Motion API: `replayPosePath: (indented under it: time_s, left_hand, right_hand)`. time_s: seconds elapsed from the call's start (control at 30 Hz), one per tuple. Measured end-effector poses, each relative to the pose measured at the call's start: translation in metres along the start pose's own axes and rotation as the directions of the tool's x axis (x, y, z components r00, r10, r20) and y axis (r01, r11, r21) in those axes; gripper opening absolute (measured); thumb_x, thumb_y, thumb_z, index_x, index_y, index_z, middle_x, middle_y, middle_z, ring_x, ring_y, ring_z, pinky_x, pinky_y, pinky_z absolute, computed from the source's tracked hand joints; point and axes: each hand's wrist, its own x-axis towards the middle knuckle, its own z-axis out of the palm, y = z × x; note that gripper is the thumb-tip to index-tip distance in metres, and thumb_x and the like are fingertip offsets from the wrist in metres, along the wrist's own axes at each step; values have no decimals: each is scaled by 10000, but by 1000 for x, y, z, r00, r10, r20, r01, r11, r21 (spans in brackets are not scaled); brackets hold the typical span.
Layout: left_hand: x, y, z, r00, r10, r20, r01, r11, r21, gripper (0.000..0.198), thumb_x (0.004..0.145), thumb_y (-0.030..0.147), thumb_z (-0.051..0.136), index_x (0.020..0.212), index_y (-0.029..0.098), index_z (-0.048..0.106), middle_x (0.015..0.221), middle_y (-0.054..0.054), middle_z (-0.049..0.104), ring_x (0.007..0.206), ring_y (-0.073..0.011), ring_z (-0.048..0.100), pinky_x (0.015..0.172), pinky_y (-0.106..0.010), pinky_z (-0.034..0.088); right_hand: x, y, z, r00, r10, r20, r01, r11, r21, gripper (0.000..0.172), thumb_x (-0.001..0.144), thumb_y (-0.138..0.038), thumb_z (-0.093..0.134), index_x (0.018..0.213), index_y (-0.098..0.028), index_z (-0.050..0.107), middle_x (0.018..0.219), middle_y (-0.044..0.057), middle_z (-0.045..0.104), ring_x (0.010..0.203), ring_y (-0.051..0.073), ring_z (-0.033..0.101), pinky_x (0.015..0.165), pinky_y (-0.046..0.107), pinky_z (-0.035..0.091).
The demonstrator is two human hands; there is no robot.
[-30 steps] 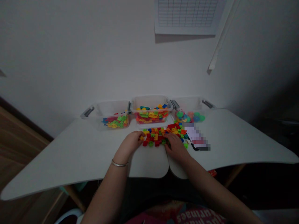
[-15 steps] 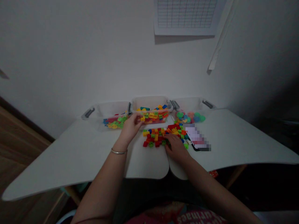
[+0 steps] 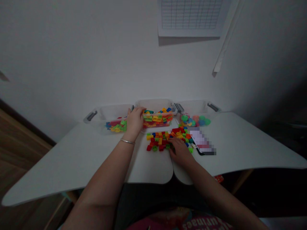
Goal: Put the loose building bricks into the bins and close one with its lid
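From the head view, I am stretching my left arm forward across the white counter (image 3: 83, 156). My left grip (image 3: 135, 121) is sitting back-up at the spot where the left bin (image 3: 107, 110) and the middle bin (image 3: 155, 101) meet. Its fingers are curling over the near left corner of the middle bin, just above the yellow, orange and green blocks inside. The back of the hand is hiding the fingertips, so I cannot tell whether this grip is pinching a block or is empty. A thin metal bracelet (image 3: 127, 141) is lying around that wrist.

My right grip (image 3: 180, 150) is lying low on the counter, palm down, at the near right edge of the loose pile of blocks (image 3: 160, 140). Its fingertips are touching the red and green pieces there. The fingers are looking loosely bent and close together, but I cannot tell whether they are closing on a piece.

The pile is lying on the counter just in front of the middle bin, between my two grips. The three clear bins are standing side by side against the wall. The right bin (image 3: 195, 103) is holding green, blue and pink round pieces. A flat, blurred-out thing (image 3: 203, 143) is lying just to the right of the pile, near my right grip. A gridded chart (image 3: 189, 16) is hanging on the wall above.
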Motion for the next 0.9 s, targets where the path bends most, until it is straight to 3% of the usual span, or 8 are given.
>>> replayPosePath:
  time_s: [0.1,0.27,0.53,0.67,0.77,0.9]
  left_hand:
    - [1,-1,6,1000,11,26,-11,1000,3,388,882,123,363,1138,206,641,1217,-74,655,1146,-245,573,1128,-526,261]
    - [0,-3,9,998,15,68,-14,1000,-15,382,870,146,372,1096,146,680,1130,-108,686,1070,-259,605,987,-436,447]
    - [3,-7,5,992,89,94,-83,994,-74,355,861,126,388,1056,153,684,1074,-100,690,1025,-243,619,1049,-482,395]
    - [-3,-8,-4,999,28,-39,-34,983,-181,401,857,101,379,1169,139,630,1227,-120,632,1188,-234,548,1057,-424,412]
    - [-16,-7,-12,987,2,-159,-30,983,-178,373,843,112,429,1151,155,636,1241,-111,626,1230,-242,517,1065,-430,402]
    - [-39,-5,-14,990,104,-98,-119,980,-158,277,833,125,502,1043,190,670,1046,-69,702,1063,-235,599,1001,-428,444]
  right_hand:
    - [0,0,0,1000,6,9,-6,1000,4,408,818,-142,491,1212,-106,591,1266,144,610,1237,281,503,1100,475,367]
    - [1,0,0,1000,-3,13,3,1000,-1,408,815,-130,496,1209,-88,593,1263,157,611,1232,283,508,1102,482,361]
    - [0,-2,-2,1000,14,27,-14,1000,1,407,820,-132,495,1212,-84,594,1281,164,597,1238,288,499,1099,485,364]
    - [1,-2,-2,999,5,32,-5,1000,-3,414,821,-136,489,1220,-80,586,1274,162,601,1238,286,498,1103,485,362]
    - [1,-1,-1,1000,-6,23,6,1000,-3,417,818,-134,489,1220,-79,585,1262,158,608,1235,280,500,1104,470,364]
    - [0,-1,1,1000,-2,24,2,1000,-2,422,817,-131,497,1226,-76,582,1275,167,599,1242,283,495,1103,478,362]
